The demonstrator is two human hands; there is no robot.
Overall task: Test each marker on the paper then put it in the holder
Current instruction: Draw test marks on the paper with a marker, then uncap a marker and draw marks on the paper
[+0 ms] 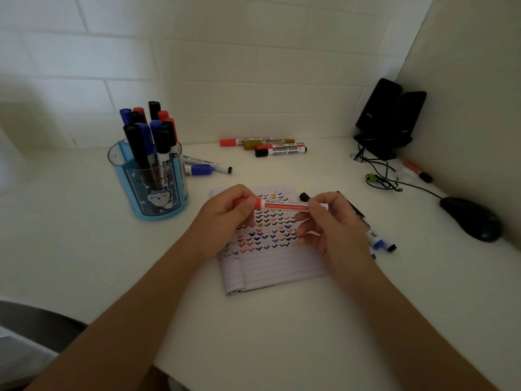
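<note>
A red marker [282, 206] lies level above the lined paper [270, 263], held at both ends. My left hand [225, 218] grips its red cap. My right hand [324, 221] pinches the white barrel at the other end. The paper carries rows of red, blue, black and gold check marks. The blue holder [149, 182] stands to the left with several capped markers in it.
Loose markers lie behind the paper [277, 146], beside the holder [208, 167] and right of the paper [377, 239]. A black mouse [470, 218], black speakers [389, 117] and cables [377, 176] fill the right corner. The desk's front edge runs near my forearms.
</note>
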